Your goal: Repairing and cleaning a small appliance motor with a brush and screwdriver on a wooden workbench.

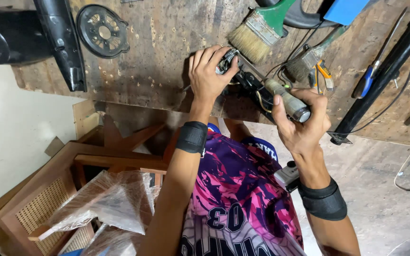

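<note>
1. Flat wooden workbench top (167,57): brown, scuffed and pale-flecked.
2. Wide bristle paintbrush (262,28): green handle, tan bristles.
3. Round vented plastic cover (103,31): black.
4. Fabric wristband (192,137): black.
5. Patterned jersey (238,189): pink-purple splashes.

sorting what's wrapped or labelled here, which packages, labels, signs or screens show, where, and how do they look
Clear plastic wrapping: crumpled transparent sheet over the wooden cane-panel furniture, bottom left.
Printed jersey: pink, purple and white with dark lettering, centre bottom, between the forearms.
Blue flat piece: top edge of the workbench; too cropped to tell whether it is a package.
No signs or screens show.

Workshop: scarred wooden workbench (167,42), paintbrush (262,28), screwdriver (368,78).
</note>
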